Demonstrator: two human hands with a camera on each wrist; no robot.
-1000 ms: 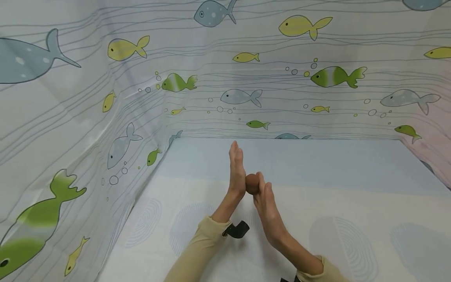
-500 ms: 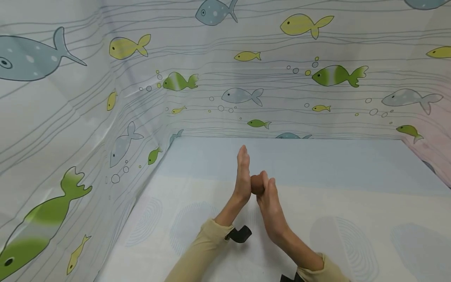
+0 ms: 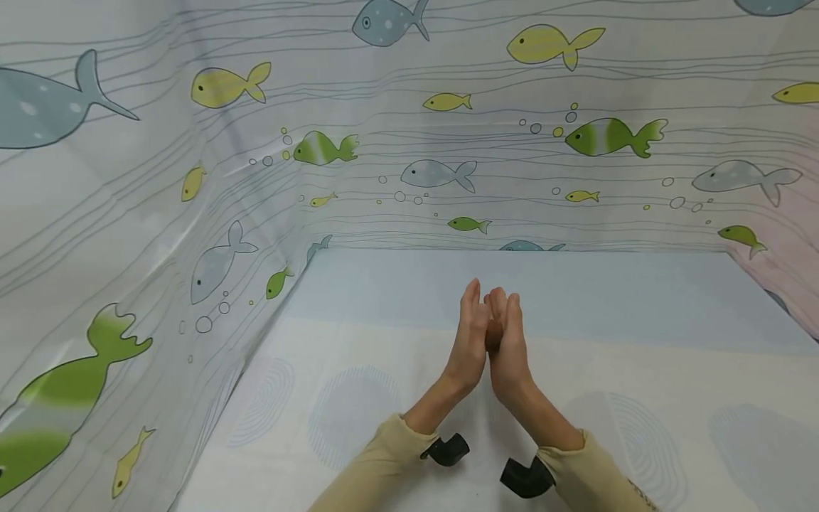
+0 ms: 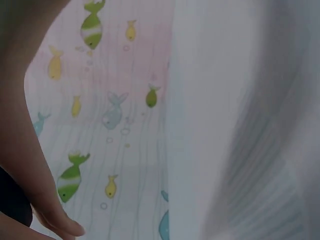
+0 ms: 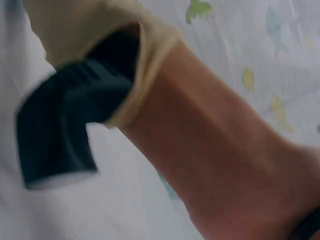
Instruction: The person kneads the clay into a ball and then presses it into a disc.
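Observation:
Between the two palms in the head view sits a small brown clay-like ball (image 3: 493, 336), largely covered by the hands. The left hand (image 3: 469, 345) presses it from the left, its fingers extended and pointing up and away. From the right, the right hand (image 3: 511, 348) presses the other side with its fingers mostly straight. Both hands are raised above the white sheet, heels close together. The ball cannot be made out in either wrist view. A bare wrist (image 5: 210, 145) fills much of the right wrist view, and a fingertip (image 4: 72, 228) shows low in the left wrist view.
A white and pale-blue sheet (image 3: 358, 299) covers the flat surface. Fish-printed cloth (image 3: 384, 213) hangs at the back and sides. Black curved wrist devices (image 3: 528, 478) stick out below the beige cuffs (image 3: 403, 437).
The left hand has slid right and back toward the body, while the right hand has moved forward and slightly right. The ball has shifted right between the palms and is now more hidden.

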